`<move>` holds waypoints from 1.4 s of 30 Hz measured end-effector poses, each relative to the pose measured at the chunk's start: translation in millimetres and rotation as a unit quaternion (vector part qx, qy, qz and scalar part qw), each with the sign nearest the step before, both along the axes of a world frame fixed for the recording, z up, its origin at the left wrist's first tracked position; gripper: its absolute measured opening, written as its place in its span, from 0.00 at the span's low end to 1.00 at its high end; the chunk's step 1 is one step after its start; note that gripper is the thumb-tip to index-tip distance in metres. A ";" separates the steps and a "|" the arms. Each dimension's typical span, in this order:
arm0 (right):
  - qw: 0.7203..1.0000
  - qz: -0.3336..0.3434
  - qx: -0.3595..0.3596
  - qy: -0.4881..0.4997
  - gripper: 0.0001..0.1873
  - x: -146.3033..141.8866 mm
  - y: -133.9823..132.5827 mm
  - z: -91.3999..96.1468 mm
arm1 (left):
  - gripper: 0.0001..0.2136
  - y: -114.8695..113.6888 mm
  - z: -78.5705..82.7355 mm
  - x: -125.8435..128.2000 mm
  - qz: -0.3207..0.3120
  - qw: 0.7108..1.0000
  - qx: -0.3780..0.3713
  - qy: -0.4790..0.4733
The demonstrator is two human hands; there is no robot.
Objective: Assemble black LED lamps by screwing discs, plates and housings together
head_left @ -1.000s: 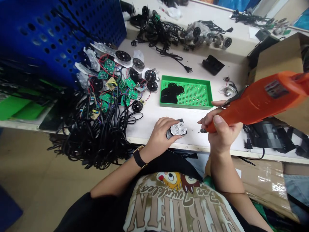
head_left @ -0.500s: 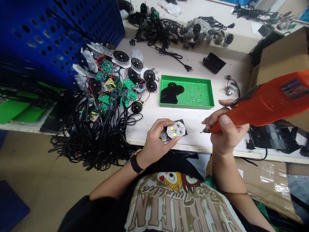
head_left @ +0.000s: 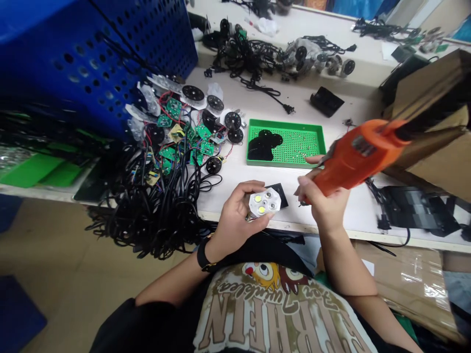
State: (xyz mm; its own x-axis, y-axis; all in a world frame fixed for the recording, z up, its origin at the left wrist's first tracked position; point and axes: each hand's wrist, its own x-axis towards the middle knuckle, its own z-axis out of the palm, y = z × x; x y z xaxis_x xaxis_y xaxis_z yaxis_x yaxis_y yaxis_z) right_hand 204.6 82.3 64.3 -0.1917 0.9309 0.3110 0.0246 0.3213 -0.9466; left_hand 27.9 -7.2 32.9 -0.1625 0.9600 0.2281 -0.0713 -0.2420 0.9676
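My left hand (head_left: 238,215) is closed around a small white LED module (head_left: 264,203) with yellow LED chips, held face up at the front edge of the white bench (head_left: 257,103). A black square piece (head_left: 280,190) lies just behind it. My right hand (head_left: 324,196) grips an orange electric screwdriver (head_left: 362,152), its tip pointing left and down toward the module, a short gap away. The screwdriver's body slants up to the right.
A green tray (head_left: 312,142) with black discs and small screws sits behind the hands. Left are green circuit boards (head_left: 176,137), black round parts and a tangle of black cables (head_left: 154,206). A blue perforated crate (head_left: 91,54) stands far left, a cardboard box (head_left: 434,108) right.
The module has been lifted off the black square piece and drawn slightly toward me. The screwdriver has swung left and tilted steeper, its tip closer to the module.
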 end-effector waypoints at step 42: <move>0.996 0.003 -0.005 0.083 0.13 13.3 -9.0 1.9 | 0.04 52.7 30.8 14.8 -0.063 0.811 -0.119 0.570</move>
State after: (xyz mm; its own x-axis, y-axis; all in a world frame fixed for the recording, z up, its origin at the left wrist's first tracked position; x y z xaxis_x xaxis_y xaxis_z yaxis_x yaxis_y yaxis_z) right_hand 217.9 73.3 66.2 -0.1444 0.9332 0.3291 -0.1355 0.3108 -0.9408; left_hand 42.7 45.5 63.6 0.1266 0.9914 -0.0333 0.8921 -0.0991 0.4408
